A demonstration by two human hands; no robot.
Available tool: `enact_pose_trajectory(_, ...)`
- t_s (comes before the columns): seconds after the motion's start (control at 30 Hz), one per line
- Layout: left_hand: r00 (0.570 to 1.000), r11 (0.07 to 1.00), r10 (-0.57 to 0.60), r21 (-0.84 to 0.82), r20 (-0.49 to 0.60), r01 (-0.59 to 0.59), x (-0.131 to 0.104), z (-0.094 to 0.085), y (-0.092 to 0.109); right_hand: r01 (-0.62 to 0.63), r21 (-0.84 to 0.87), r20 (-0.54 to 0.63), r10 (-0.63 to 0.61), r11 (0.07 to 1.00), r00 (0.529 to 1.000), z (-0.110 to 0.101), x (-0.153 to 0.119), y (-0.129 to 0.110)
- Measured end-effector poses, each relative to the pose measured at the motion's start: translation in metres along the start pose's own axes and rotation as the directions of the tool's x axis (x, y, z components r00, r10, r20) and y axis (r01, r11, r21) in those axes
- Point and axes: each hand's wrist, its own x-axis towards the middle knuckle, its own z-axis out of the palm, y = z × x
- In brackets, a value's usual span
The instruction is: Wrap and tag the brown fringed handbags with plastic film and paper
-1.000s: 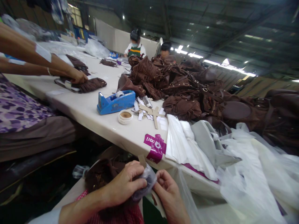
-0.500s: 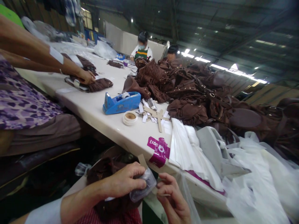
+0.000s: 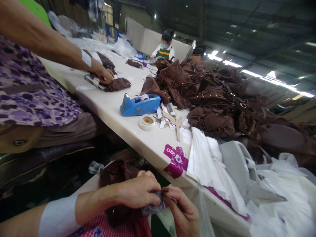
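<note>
At the bottom centre my left hand (image 3: 140,191) grips a small plastic-wrapped bundle (image 3: 154,206), thumb on top of it. My right hand (image 3: 181,209) pinches at the right end of the same bundle, its fingertips close to those of my left hand. Brown gathered fabric (image 3: 118,174) lies on my lap, under and behind my left hand. A red checked cloth (image 3: 118,227) shows below it. The hands are in front of the white table's edge (image 3: 145,154).
A blue tape dispenser (image 3: 140,106), a round tub (image 3: 147,121) and card strips (image 3: 178,126) lie on the table. Brown bags (image 3: 209,95) are heaped behind. A grey dispenser (image 3: 237,164) and white plastic (image 3: 278,200) sit at right. A co-worker's hand (image 3: 106,75) touches a brown bundle at left.
My hands have come together over the wrapped bundle, and my right fingers now reach its end. The card piece above it no longer shows. The view has shifted, moving the table scene rightwards.
</note>
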Motion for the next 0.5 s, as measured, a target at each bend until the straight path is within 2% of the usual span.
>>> enact_pose_trajectory(0.13,0.984,0.989,-0.147,-0.016,-0.102,0.146,-0.009,0.008,0.006,0.041,0.022,-0.116,-0.038,0.999,0.993,0.009,-0.006,0.007)
enact_pose_trajectory(0.27,0.963,0.970,-0.194,-0.182,-0.186,0.161,-0.015,0.011,0.010,-0.006,0.005,-0.302,0.007,1.000,0.953,0.016,-0.012,0.021)
enact_pose_trajectory(0.37,0.976,0.909,-0.186,-0.397,-0.111,0.128,-0.016,0.013,0.006,-0.031,-0.035,-0.387,0.015,0.999,0.922,0.020,-0.014,0.027)
enact_pose_trajectory(0.5,0.975,0.761,-0.221,-0.626,0.001,0.173,-0.008,0.016,-0.005,-0.005,-0.010,-0.417,0.000,1.000,0.909,0.027,-0.006,0.013)
